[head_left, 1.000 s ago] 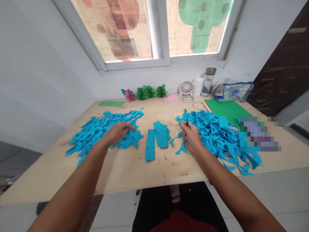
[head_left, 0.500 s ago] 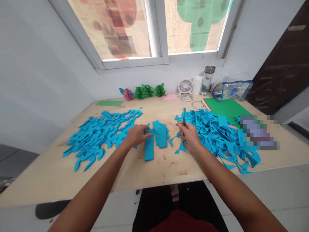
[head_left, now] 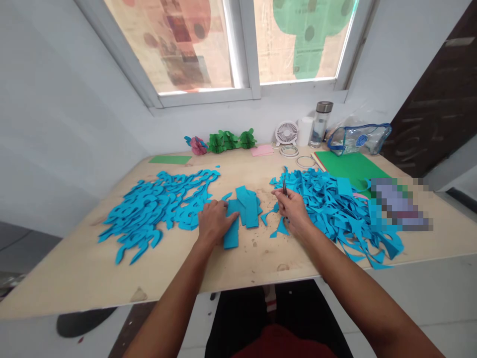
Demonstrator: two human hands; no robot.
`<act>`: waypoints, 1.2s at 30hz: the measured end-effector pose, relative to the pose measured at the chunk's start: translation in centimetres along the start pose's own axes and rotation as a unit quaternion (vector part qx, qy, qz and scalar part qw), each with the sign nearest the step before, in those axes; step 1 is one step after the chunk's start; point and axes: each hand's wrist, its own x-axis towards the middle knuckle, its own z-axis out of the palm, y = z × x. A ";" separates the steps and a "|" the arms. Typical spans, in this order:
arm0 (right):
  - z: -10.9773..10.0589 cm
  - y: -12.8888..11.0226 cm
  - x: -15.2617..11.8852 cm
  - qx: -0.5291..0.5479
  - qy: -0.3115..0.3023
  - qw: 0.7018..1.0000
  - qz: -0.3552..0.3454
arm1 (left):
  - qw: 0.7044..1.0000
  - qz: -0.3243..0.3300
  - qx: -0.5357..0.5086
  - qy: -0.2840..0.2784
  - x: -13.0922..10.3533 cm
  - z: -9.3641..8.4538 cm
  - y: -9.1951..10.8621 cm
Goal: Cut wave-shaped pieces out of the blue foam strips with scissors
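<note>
My left hand [head_left: 215, 222] is at the upper left edge of a folded blue paper strip [head_left: 231, 234], its thumb across the strip and its fingers curled at the far end. Just right of it lie more blue paper strips [head_left: 250, 211], overlapping. My right hand [head_left: 293, 211] is closed around a pair of scissors [head_left: 284, 186], whose dark blades point up and away; the palm hides most of the handles. Left of my left hand spreads a pile of curvy blue cut-outs [head_left: 139, 209]. A heap of blue paper scraps [head_left: 328, 209] lies beside my right hand.
Along the wall stand green paper figures [head_left: 227, 141], a pink one [head_left: 198, 145], a small white fan [head_left: 286, 133], a glass bottle [head_left: 320, 125] and a clear pouch [head_left: 359, 139]. Green sheets [head_left: 350, 166] lie at the right, near a blurred-out object [head_left: 397, 201]. The table's front edge is near my lap.
My left hand has come down and toward me onto the strip, its thumb now lying over the paper. My right hand with the scissors has stayed in place.
</note>
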 end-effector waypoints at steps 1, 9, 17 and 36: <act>0.0 0.0 0.0 0.000 -0.001 1.000 0.000 | 1.000 -0.007 -0.011 0.004 0.0 0.2 0.0; 0.0 0.1 0.1 -0.007 -0.001 1.000 0.005 | 0.994 -0.019 -0.103 0.024 0.2 0.5 -0.6; 0.0 -0.1 -0.1 -0.006 -0.007 1.000 0.008 | 0.997 0.001 -0.081 0.008 -1.6 -0.4 0.4; 0.1 0.0 -0.2 -0.030 -0.037 0.999 0.008 | 0.741 -0.107 -0.653 0.115 -0.3 -0.1 -0.7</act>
